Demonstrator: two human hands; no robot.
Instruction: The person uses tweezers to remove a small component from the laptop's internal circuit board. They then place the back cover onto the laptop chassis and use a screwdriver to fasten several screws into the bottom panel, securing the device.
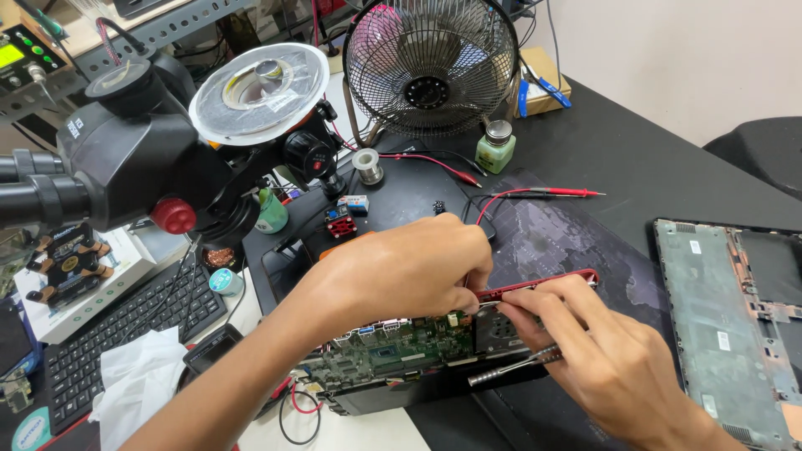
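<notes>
Both hands pinch closed: left hand [409, 267] on red tweezers [539, 286], right hand [610, 359] on silver tool [514, 365]. Circuit board [393, 355] near bench front edge looks rigid, fragile; grip edges.

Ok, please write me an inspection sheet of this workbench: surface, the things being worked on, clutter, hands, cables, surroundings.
Surface: black bench top with a dark printed mat.
Job's things: green laptop circuit board under both hands; red flat tweezers; silver metal tool.
Clutter: grey laptop bottom cover at right, green glass bottle, solder spool, white crumpled tissue.
Grippers: left hand pinches over the board; right hand holds the silver tool, fingers on the tweezers.
Cables: red probe leads across the mat; thin wires at the board's left edge.
Surroundings: black microscope, round wire-cage fan, black keyboard.
</notes>
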